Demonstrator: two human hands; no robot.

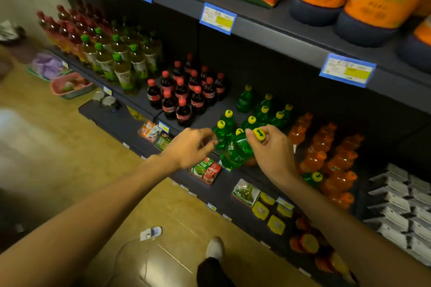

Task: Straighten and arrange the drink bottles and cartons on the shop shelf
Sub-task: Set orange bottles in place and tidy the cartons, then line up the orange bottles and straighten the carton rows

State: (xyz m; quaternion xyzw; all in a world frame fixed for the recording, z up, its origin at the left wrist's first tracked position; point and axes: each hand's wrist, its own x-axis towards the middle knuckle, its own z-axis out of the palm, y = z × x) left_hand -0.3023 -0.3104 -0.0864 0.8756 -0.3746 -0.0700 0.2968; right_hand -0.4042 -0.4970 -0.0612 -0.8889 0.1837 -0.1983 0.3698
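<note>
Now the right hand (271,147) pinches a tilted green bottle's (235,151) cap while the left hand (190,147) hovers, loosely curled.

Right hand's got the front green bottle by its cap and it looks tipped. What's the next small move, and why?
Probably stand it upright in the front of the green group. The right hand pinches the yellow cap of the green bottle, which leans out over the shelf edge, while the other green bottles behind stand straight. The left hand is close enough to steady its body.
</note>
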